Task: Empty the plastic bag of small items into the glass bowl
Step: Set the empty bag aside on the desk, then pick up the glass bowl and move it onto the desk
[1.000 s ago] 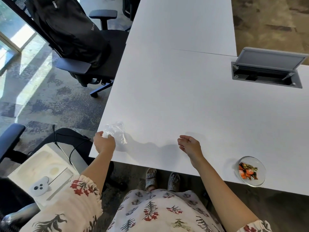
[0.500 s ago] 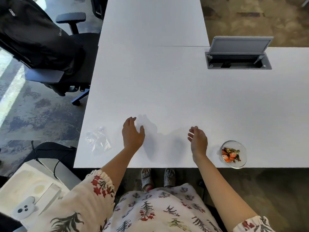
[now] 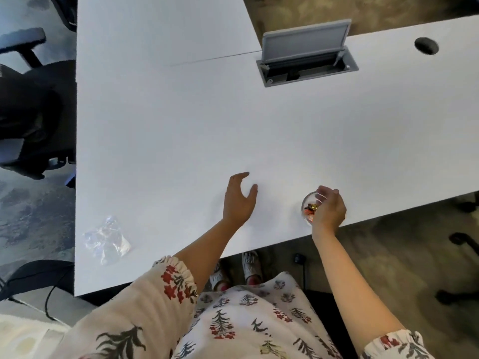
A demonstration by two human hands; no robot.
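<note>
The clear plastic bag (image 3: 106,238) lies crumpled and flat on the white table (image 3: 181,125), near its front left corner, with nothing visible inside. The small glass bowl (image 3: 308,202) stands close to the table's front edge and holds orange and gold wrapped sweets. My right hand (image 3: 329,208) covers the bowl's right side, fingers curled over its rim. My left hand (image 3: 238,200) hovers low over the table between bag and bowl, fingers spread, holding nothing.
A grey cable box with its lid raised (image 3: 305,66) is set into the table at the back. A round cable hole (image 3: 426,45) lies far right. A black office chair (image 3: 31,104) stands left of the table; chair legs (image 3: 464,239) show at right.
The bag was let go and stays at the left. My left hand moved right, away from it. My right hand moved right onto the glass bowl.
</note>
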